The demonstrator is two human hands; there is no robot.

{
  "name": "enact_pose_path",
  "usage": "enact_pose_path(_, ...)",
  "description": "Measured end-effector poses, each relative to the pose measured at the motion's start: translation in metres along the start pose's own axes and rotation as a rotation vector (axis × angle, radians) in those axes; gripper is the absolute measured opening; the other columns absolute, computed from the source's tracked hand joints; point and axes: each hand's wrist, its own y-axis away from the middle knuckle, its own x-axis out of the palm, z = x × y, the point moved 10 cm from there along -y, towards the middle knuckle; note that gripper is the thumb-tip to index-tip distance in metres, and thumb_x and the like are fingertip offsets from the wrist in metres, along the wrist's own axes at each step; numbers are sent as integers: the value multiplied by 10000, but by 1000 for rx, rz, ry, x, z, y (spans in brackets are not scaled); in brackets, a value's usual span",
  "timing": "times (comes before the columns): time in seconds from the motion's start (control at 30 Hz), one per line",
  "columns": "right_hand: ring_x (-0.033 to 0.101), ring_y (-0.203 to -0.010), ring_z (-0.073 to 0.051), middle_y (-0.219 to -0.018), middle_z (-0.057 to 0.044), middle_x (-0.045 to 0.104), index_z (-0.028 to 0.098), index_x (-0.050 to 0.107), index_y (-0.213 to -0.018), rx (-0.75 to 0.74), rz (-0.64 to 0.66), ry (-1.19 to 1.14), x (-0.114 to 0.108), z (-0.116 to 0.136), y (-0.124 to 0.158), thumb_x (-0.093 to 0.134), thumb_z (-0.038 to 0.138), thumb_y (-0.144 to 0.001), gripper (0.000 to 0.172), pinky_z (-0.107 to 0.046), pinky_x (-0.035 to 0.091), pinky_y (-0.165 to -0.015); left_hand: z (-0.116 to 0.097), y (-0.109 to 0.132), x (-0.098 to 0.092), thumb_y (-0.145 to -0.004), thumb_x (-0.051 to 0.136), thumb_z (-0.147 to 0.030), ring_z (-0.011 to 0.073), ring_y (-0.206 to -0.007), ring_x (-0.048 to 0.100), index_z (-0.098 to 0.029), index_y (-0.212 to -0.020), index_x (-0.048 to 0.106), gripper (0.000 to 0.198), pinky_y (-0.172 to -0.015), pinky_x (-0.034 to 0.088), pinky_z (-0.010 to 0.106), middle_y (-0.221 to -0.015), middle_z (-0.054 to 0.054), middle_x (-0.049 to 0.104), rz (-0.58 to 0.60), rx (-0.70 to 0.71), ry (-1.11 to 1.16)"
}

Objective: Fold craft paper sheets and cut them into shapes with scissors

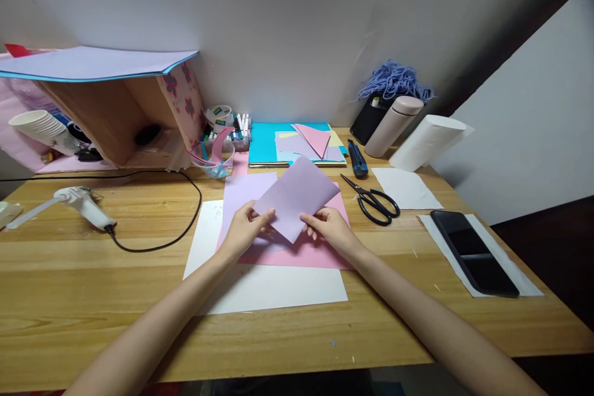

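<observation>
Between my two hands is a piece of lilac paper (299, 195), raised above the stacked sheets and turned so one corner points toward me. My left hand (248, 226) pinches its left edge, thumb on top. On the lower right edge, my right hand (328, 228) grips it the same way, fingers partly hidden beneath. Below lie another lilac sheet (244, 189), a pink sheet (320, 257) and a white sheet (278, 291). Black-handled scissors (374, 201) rest to the right of the held paper, blades partly apart.
A glue gun (88, 205) with a black cord (158, 249) lies at left, before a cardboard box (179, 105). Behind are a cup of scraps (213, 161), markers (241, 127) and a blue folder (264, 142). A utility knife (357, 159), bottle (394, 127), paper roll (427, 142) and phone (473, 253) stand or lie rightward.
</observation>
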Motion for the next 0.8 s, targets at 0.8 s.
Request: enact_pose_path(0.8,513,-489,-101,-560,-24,591,110,624,-647,-22,60,-4,18,0,6,632,396,-702,291,-216,404,-469,15,20,43,-810,460,-492,99,-371,499,-132,-602,564,428,-397,363,200,-433,7,540,225,-114,-37)
